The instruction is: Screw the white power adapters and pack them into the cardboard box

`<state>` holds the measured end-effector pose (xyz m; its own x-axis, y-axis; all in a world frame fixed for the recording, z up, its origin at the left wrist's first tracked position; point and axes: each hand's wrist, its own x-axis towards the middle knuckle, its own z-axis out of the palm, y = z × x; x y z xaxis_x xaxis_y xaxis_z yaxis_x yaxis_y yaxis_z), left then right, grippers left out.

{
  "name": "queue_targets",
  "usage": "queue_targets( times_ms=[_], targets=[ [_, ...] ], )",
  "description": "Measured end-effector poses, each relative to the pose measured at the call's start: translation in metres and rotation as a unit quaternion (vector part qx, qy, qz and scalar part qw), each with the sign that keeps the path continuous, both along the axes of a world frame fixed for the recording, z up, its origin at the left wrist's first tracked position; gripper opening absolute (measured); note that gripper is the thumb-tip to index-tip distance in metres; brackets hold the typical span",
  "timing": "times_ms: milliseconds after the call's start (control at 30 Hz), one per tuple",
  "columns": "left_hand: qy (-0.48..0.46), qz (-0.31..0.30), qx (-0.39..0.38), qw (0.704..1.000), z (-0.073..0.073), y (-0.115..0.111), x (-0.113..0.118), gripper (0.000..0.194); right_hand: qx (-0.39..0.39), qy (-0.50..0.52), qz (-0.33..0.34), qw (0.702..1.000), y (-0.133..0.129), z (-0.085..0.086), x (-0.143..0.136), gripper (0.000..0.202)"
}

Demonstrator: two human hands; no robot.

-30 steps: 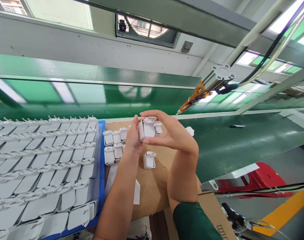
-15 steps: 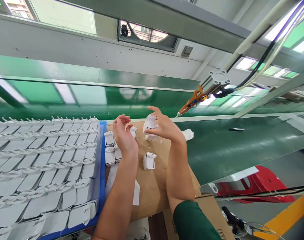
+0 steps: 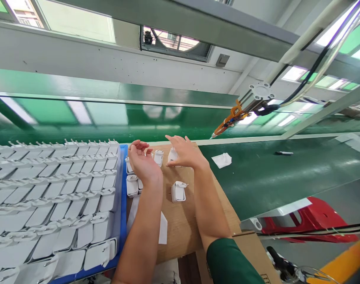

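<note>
Above the white cases at the left of the brown board [image 3: 182,232], my left hand [image 3: 144,159] is open, fingers curled loosely with nothing between them. My right hand [image 3: 185,152] has its thumb and fingers spread around a white case [image 3: 172,154] near the board's far edge; whether they touch it cannot be made out. Another white case [image 3: 158,157] stands between the hands. Nearer, a single white case [image 3: 179,191] with a small part on its top stands by itself. More white cases [image 3: 132,185] are partly behind my left wrist.
A blue tray [image 3: 122,205] full of rows of white cases fills the left. White paper [image 3: 163,228] lies on the board. On the green surface [image 3: 265,177] are a crumpled white sheet [image 3: 222,160] and a pen [image 3: 284,153]. An orange-tipped tool [image 3: 227,122] hangs above.
My right hand has moved slightly left and its fingers have spread wider. The white case that was between its fingers and thumb is now lower, mostly behind the hand. My left hand shifted slightly left.
</note>
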<state>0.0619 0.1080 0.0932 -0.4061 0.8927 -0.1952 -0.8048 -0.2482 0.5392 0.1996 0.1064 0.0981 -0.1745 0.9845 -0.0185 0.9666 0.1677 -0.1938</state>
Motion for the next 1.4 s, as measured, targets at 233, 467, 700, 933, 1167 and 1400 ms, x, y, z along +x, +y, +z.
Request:
queue_targets(
  times_ms=[233, 467, 700, 933, 1167, 1400],
  targets=[
    [-0.008, 0.003, 0.007, 1.0, 0.002, -0.002, 0.0, 0.015, -0.032, -0.003, 0.053, 0.998, 0.007, -0.01, -0.034, 0.11],
    [-0.005, -0.014, 0.007, 1.0, -0.001, 0.001, 0.001, 0.016, -0.027, 0.023, 0.064, 0.997, 0.017, -0.022, -0.031, 0.1],
    [0.153, 0.038, 0.026, 0.987, -0.005, 0.0, 0.003, 0.016, 0.05, 0.124, 0.086, 0.987, -0.011, 0.022, -0.001, 0.086],
    [0.164, -0.299, 0.045, 0.939, 0.001, -0.012, 0.011, 0.035, 0.202, 0.215, 0.094, 0.951, -0.066, 0.063, 0.012, 0.081],
    [0.045, -0.406, 0.042, 0.912, 0.009, -0.017, 0.005, 0.041, 0.203, 0.256, 0.151, 0.933, -0.071, 0.067, 0.0, 0.071],
    [0.036, -0.433, 0.08, 0.897, 0.011, -0.017, 0.006, 0.039, 0.283, 0.294, 0.1, 0.907, -0.069, 0.068, -0.008, 0.024]
  ],
)
